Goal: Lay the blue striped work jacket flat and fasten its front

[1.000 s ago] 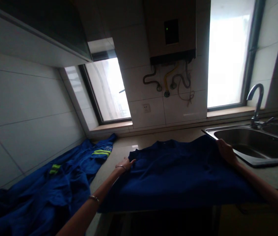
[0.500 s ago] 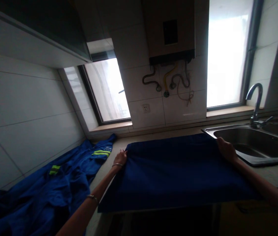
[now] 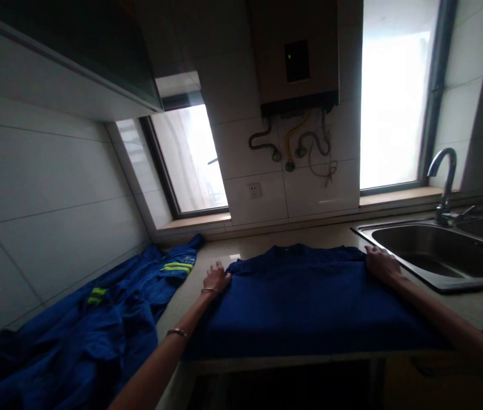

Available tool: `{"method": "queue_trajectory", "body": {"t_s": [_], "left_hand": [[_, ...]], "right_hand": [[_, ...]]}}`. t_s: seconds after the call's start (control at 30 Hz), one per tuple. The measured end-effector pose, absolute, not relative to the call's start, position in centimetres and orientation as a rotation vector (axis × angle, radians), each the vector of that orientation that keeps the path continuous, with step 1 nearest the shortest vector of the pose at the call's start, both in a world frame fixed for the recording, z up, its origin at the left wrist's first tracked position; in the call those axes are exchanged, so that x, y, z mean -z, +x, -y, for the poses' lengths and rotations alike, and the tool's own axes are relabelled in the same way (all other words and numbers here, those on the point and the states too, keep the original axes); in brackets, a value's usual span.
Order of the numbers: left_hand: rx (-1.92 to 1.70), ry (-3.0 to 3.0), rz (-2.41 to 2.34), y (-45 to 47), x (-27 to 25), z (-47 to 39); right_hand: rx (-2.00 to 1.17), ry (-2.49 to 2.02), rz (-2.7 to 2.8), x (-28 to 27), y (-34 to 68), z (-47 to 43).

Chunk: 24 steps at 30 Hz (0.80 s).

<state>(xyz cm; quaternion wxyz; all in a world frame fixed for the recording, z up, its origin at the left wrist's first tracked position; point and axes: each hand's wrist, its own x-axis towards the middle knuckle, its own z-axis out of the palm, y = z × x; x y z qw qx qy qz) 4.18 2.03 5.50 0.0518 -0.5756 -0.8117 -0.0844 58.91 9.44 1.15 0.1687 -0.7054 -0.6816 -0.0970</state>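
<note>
A dark blue garment [image 3: 305,304] lies folded and spread over the countertop, with what looks like a collar along its far edge and its near edge at the counter's front. My left hand [image 3: 217,279] is at its far left corner, fingers apart and the thumb side touching the cloth. At the far right corner, beside the sink, my right hand [image 3: 383,265] rests on the fabric with its fingers extended; the fingertips are partly hard to make out. To the left lies another blue garment [image 3: 113,319], rumpled, with yellow-green reflective strips.
A steel double sink [image 3: 420,279] with a curved faucet [image 3: 450,171] is set into the counter [image 3: 241,242] at right. A water heater [image 3: 296,68] with pipes below hangs on the tiled wall. A cabinet [image 3: 66,74] overhangs the upper left.
The garment's far edge has come down toward the counter, and a collar-like edge now shows behind it. My left hand's fingers have loosened from the cloth; my right hand has shifted slightly left and lower.
</note>
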Motion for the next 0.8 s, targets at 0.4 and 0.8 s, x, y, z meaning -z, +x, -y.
{"method": "queue_trajectory", "body": {"t_s": [0.4, 0.8], "left_hand": [[0.013, -2.552, 2.003, 16.4, -1.2, -2.2], [-0.103, -2.573, 2.122, 13.7, -1.7, -1.1]], "right_hand": [[-0.063, -1.299, 2.605, -0.5, 43.7, -5.1], [-0.151, -1.293, 2.579, -2.2, 44.2, -2.4]]}}
